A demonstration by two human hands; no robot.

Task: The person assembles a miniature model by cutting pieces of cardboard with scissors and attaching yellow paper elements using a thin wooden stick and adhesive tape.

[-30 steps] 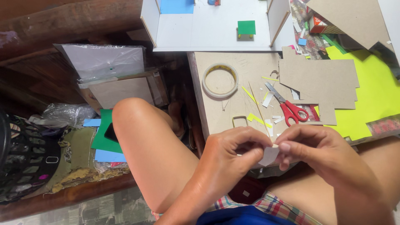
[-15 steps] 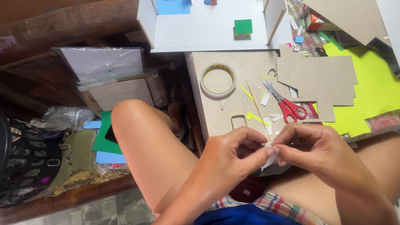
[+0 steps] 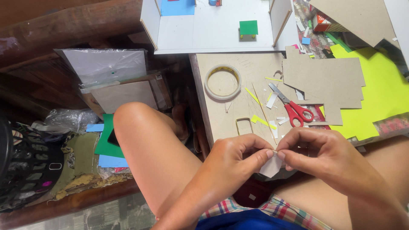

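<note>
Card piece: small pale grey scrap of card (image 3: 271,167), pinched between my two hands just above my lap, in front of the near edge of the worktop (image 3: 221,123).
Left hand: my left hand (image 3: 232,159) has thumb and forefinger closed on the scrap's upper left corner; the other fingers are curled in.
Right hand: my right hand (image 3: 317,153) pinches the same top edge from the other side, fingertips almost meeting the left ones.
Grip: both are tight fingertip pinches with nothing else held, only the scrap.
Doing it well: I judge this to be fine work at the scrap's top edge, peeling or folding, so I would keep the pinches close together, press with the nails and pull slowly so the card does not tear or crease.
Support: resting my wrists on my knees would steady the fingers.
Nearby: red-handled scissors (image 3: 295,108), a roll of clear tape (image 3: 223,81), yellow paper strips (image 3: 263,121) and a grey card sheet (image 3: 324,81) lie on the worktop, well apart from my hands.
Hidden: my fingers cover the scrap's upper edge, so I cannot tell whether a thin layer or tape is being lifted there.
Hard to make out: the scrap's far side and full outline.
Cut off: the white model box (image 3: 213,30) runs out of view at the top.
</note>
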